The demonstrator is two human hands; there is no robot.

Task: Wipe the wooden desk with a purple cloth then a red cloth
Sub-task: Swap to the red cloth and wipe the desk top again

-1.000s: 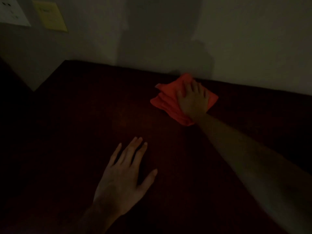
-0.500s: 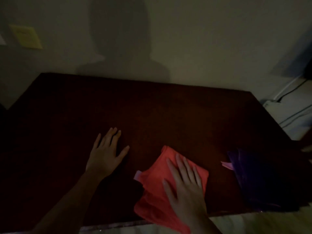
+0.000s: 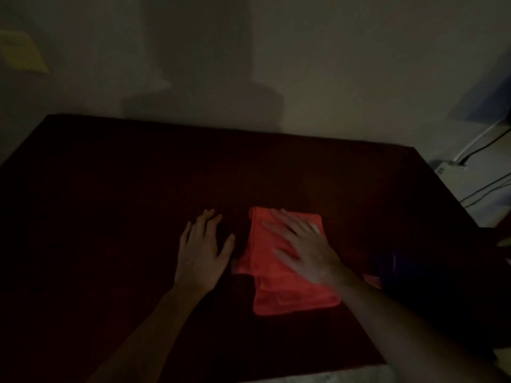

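Fingers (image 3: pixel 279 221) of right hand (image 3: pixel 305 251) splayed flat, pressing red cloth (image 3: pixel 287 297) on wooden desk (image 3: pixel 116 205), mid-front; left hand (image 3: pixel 203 254) flat beside it, holding nothing. Purple cloth (image 3: pixel 414 275) lies right. Suggest even palm pressure, overlapping strokes, cloth kept folded

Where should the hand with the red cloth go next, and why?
Probably slide the red cloth away toward the wall: the right hand presses flat on it near the desk's front, with bare wood beyond.
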